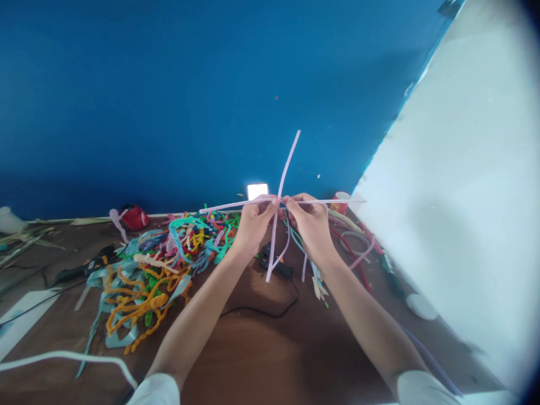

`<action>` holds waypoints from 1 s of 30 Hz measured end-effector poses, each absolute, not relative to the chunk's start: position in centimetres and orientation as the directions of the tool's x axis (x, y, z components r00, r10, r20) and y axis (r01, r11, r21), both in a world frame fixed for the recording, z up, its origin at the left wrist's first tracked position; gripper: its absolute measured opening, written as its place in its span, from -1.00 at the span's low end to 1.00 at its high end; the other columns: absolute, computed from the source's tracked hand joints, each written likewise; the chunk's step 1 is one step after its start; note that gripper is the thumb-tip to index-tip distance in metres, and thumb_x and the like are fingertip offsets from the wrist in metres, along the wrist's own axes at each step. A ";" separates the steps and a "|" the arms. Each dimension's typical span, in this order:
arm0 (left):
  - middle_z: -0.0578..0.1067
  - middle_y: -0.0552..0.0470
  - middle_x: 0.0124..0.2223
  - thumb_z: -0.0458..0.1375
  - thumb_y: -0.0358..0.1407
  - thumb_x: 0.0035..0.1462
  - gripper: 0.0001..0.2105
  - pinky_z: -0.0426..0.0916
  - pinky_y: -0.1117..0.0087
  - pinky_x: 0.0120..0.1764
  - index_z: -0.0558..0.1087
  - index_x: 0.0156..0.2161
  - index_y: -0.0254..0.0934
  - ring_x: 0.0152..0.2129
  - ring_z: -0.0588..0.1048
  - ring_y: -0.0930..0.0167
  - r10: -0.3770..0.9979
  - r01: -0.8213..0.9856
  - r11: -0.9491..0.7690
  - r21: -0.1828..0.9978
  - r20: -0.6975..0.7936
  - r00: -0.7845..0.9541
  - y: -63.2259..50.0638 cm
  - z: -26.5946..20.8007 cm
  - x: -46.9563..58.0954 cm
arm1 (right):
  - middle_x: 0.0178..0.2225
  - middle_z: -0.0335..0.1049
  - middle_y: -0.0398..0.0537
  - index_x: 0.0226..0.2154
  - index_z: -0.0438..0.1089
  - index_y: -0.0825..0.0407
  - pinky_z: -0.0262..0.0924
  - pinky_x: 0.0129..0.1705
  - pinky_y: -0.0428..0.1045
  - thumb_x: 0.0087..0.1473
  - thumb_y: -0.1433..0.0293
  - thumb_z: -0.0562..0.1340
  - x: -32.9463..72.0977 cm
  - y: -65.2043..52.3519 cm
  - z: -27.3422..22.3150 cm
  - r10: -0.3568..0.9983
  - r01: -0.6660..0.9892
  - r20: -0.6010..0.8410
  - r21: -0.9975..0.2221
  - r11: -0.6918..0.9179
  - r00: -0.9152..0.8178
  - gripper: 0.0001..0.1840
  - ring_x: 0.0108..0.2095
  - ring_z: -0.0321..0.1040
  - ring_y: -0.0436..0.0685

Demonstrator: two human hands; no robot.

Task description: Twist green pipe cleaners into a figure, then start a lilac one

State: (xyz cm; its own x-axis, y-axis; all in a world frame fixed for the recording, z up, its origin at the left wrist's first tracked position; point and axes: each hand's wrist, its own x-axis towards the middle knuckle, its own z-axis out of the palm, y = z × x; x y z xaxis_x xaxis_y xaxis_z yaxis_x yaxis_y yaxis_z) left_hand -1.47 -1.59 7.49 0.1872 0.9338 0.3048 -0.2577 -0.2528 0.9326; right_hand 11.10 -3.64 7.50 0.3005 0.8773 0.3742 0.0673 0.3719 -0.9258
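Lilac pipe cleaners [289, 160] cross at one point, held up above the table in front of me. One runs upward and downward, another stretches sideways past both hands. My left hand [253, 225] pinches them just left of the crossing, thumb and fingers closed. From the other side my right hand [311, 225] grips the sideways pipe cleaner [343, 201] close to the crossing, fingers also closed. A thinner lilac strand [284, 250] hangs below between the hands. My fingers hide the exact joint.
A tangled heap of coloured pipe cleaners [158, 301] lies on the left. A lit phone [257, 191] leans at the blue wall. Below my hands is a black device [284, 270] with a cable. A red cup [340, 207] and loose strands lie right, beside the white wall [476, 169].
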 end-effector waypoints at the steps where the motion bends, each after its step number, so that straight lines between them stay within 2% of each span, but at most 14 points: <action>1: 0.53 0.03 -0.42 0.27 -0.11 0.11 -0.72 0.35 0.47 -0.37 0.53 -0.26 -0.32 -0.49 0.47 0.48 0.935 -0.271 -0.237 0.933 0.295 0.198 -1.6 7.5 -1.5 | -0.64 0.20 -0.24 -0.51 0.41 0.01 -0.09 -0.55 -0.08 0.05 0.13 0.32 11.2 -3.7 7.6 0.876 0.076 0.377 -0.925 0.372 0.301 -0.69 -0.60 0.06 -0.05; 4: 0.55 0.01 -0.36 0.30 -0.13 0.08 -0.73 0.36 0.45 -0.31 0.55 -0.24 -0.32 -0.45 0.48 0.47 0.932 -0.312 -0.215 0.926 0.290 0.218 -1.6 7.5 -1.4 | -0.65 0.19 -0.25 -0.51 0.40 0.01 -0.12 -0.56 -0.08 0.05 0.13 0.31 11.3 -3.7 7.7 0.874 0.094 0.385 -0.922 0.375 0.295 -0.69 -0.62 0.03 -0.06; 9: 0.52 0.05 -0.40 0.32 -0.18 0.05 -0.76 0.34 0.45 -0.32 0.55 -0.25 -0.31 -0.49 0.43 0.51 0.934 -0.386 -0.187 0.904 0.285 0.216 -1.6 7.6 -1.2 | -0.65 0.22 -0.24 -0.54 0.39 0.02 -0.10 -0.56 -0.08 0.05 0.11 0.31 11.3 -3.7 7.8 0.876 0.119 0.400 -0.916 0.382 0.268 -0.66 -0.62 0.04 -0.06; 16: 0.50 0.10 -0.40 0.37 -0.17 -0.01 -0.74 0.28 0.53 -0.35 0.52 -0.27 -0.30 -0.46 0.43 0.56 0.957 -0.419 -0.065 0.905 0.177 0.232 -1.7 7.8 -1.2 | -0.65 0.24 -0.25 -0.52 0.41 0.02 -0.04 -0.53 -0.09 0.08 0.13 0.30 11.2 -3.9 7.9 0.868 0.163 0.427 -0.903 0.397 0.255 -0.68 -0.61 0.08 -0.06; 21: 0.49 0.11 -0.40 0.39 -0.19 -0.03 -0.75 0.33 0.52 -0.30 0.53 -0.31 -0.32 -0.48 0.41 0.58 0.954 -0.496 0.004 0.868 0.144 0.261 -1.3 7.2 -1.3 | -0.64 0.24 -0.24 -0.51 0.41 0.02 -0.04 -0.53 -0.08 0.05 0.10 0.31 11.1 -3.8 7.8 0.865 0.150 0.431 -0.902 0.405 0.257 -0.66 -0.61 0.07 -0.05; 25: 0.51 0.10 -0.37 0.38 -0.21 -0.02 -0.78 0.33 0.53 -0.29 0.55 -0.30 -0.29 -0.44 0.43 0.57 0.955 -0.513 0.005 0.858 0.147 0.256 -0.8 6.8 -1.4 | -0.65 0.20 -0.24 -0.52 0.39 0.01 -0.08 -0.55 -0.07 0.03 0.06 0.32 11.0 -3.6 7.5 0.882 0.089 0.403 -0.915 0.394 0.245 -0.63 -0.61 0.05 -0.05; 30: 0.51 0.11 -0.38 0.40 -0.21 -0.07 -0.76 0.30 0.55 -0.33 0.55 -0.32 -0.29 -0.46 0.41 0.59 0.966 -0.525 0.019 0.851 0.120 0.230 -0.7 6.9 -1.4 | -0.66 0.15 -0.26 -0.53 0.36 0.00 -0.14 -0.57 -0.07 -0.01 0.06 0.35 10.7 -3.4 7.3 0.920 -0.068 0.331 -0.934 0.351 0.211 -0.62 -0.63 0.01 -0.06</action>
